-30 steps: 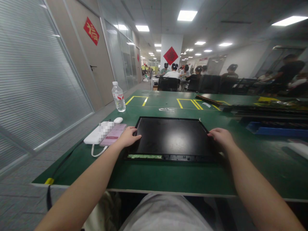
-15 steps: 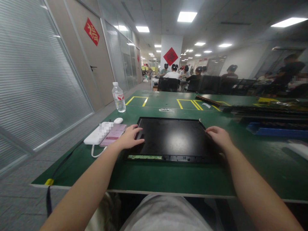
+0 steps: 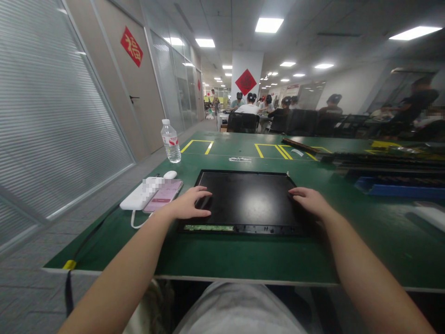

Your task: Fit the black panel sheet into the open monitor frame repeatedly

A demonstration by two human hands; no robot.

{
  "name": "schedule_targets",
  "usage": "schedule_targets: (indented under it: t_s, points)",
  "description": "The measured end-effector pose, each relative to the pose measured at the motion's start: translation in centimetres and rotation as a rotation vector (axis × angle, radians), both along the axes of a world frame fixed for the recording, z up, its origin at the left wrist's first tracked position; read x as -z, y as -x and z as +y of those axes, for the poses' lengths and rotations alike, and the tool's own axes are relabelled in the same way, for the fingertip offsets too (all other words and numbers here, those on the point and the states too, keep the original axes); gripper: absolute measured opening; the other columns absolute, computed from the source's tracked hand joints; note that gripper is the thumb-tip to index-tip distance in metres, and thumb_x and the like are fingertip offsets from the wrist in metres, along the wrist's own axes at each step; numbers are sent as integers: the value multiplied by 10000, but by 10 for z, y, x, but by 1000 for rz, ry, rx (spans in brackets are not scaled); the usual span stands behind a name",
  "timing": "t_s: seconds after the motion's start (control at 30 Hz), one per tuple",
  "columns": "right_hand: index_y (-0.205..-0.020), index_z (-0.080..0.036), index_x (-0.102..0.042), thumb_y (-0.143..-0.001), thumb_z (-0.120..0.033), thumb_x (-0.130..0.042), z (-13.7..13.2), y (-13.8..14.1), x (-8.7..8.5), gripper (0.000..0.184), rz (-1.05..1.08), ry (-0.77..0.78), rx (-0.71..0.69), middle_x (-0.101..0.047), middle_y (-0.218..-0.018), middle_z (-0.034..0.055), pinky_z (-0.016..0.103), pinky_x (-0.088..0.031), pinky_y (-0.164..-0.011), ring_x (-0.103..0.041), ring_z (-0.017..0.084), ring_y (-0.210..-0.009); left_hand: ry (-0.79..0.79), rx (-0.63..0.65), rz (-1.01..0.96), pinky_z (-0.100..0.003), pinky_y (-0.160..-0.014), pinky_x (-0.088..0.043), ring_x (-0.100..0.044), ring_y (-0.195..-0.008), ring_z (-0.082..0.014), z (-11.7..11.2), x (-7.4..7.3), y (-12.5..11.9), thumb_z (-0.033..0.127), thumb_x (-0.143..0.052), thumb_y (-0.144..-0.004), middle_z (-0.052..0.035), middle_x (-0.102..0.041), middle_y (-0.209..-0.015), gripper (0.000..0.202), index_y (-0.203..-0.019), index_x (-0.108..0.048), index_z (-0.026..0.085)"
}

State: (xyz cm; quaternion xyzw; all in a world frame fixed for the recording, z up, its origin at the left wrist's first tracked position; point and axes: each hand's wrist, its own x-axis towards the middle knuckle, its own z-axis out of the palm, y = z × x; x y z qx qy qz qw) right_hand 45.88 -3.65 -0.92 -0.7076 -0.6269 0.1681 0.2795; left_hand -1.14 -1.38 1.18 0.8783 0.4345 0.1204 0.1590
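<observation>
A black flat display panel (image 3: 250, 197) lies on the green table in front of me, its dark surface facing up and reflecting a ceiling light. Along its near edge runs a thin green circuit board (image 3: 208, 228). Over the panel's left edge is my left hand (image 3: 191, 202), fingers spread and thumb apart. My right hand (image 3: 309, 200) rests at the right edge with its fingertips over the border; thumb and fingers are slightly apart, and nothing is gripped in them.
To the left lie a phone (image 3: 163, 195), a white power bank (image 3: 137, 197) with a cable, and a white oval case (image 3: 170, 175). A water bottle (image 3: 171, 144) stands behind them. Dark strips and a blue strip (image 3: 396, 186) lie to the right. People sit farther back.
Both hands have slid a little inward over the panel, the right one moving left and the left one moving slightly right. The panel looks nearly still.
</observation>
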Motion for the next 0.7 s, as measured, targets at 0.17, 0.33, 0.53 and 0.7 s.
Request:
schedule_targets:
  t_s: [0.17, 0.33, 0.53, 0.7]
  points:
    - [-1033, -217, -753, -784, -206, -572, -2, 4, -5, 309, -17, 15, -1, -755, -1071, 38, 302, -486, -971, -695, 201, -1009, 36, 55, 6, -470, -1155, -312, -355, -1429, -349, -5, -6, -1, 580, -733, -722, -153, -374, -1561, 758, -1369, -573, 218]
    - [-1036, -209, -753, -792, -215, -562, -2, 3, -6, 309, -54, 18, -10, -754, -1066, 46, 313, -485, -969, -691, 207, -1014, 42, 132, -10, -490, -1159, -294, -339, -1440, -351, -5, -7, 0, 517, -785, -697, -134, -352, -1581, 779, -1392, -546, 258]
    - [-1057, -206, -751, -795, -216, -559, -2, 3, -6, 325, -71, 20, -6, -751, -1079, 47, 315, -482, -979, -686, 208, -1028, 45, 132, -31, -483, -1162, -292, -329, -1445, -351, -5, -8, 1, 496, -825, -658, -143, -352, -1578, 835, -1403, -536, 252]
    - [-1059, -202, -749, -795, -217, -557, -2, 2, -6, 327, -61, 20, -6, -751, -1076, 55, 323, -481, -985, -686, 213, -1032, 48, 139, -39, -474, -1162, -299, -348, -1436, -345, -7, -13, 1, 472, -836, -651, -131, -358, -1578, 837, -1403, -534, 263]
